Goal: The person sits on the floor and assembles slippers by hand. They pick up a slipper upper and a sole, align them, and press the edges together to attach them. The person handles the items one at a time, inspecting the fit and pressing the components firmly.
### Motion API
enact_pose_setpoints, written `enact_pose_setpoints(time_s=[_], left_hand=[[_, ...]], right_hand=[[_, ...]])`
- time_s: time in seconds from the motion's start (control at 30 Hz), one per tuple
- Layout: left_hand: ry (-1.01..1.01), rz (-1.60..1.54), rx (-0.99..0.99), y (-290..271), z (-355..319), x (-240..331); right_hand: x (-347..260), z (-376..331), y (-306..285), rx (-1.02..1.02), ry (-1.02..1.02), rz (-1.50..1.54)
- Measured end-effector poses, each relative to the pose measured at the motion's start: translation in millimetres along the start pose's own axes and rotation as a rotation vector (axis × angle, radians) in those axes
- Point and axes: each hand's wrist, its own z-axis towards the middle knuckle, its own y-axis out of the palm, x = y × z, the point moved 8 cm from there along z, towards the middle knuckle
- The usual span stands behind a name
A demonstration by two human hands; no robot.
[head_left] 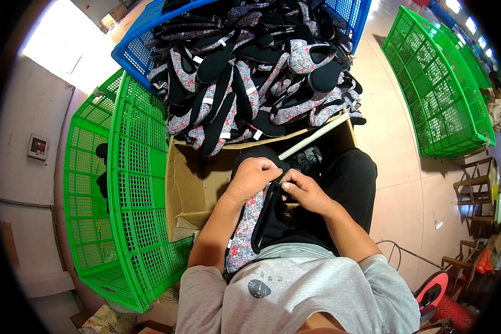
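The left hand (254,173) and the right hand (304,191) were both closed on a floral-and-black shoe upper (249,225), pinching its top edge over the lap. The upper hung down against the grey shirt (295,295). Just ahead sat an open cardboard box (190,183), with a blue crate (129,51) heaped with similar uppers beyond it and green crates (133,183) at the left.
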Motion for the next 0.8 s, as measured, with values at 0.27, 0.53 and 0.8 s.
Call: enact_pose_setpoints(time_s=[0.27, 0.53, 0.8], left_hand=[[0.021, 0.075, 0.017, 0, -2, 7], [-0.018, 0.006, 0.021, 0, 0, 0], [-0.031, 0.007, 0.010, 0, 2, -3]], right_hand=[[6, 2, 1, 0.019, 0.004, 0.160], [2, -2, 6, -0.018, 0.133, 0.288], [0, -2, 6, -0.019, 0.139, 0.290]])
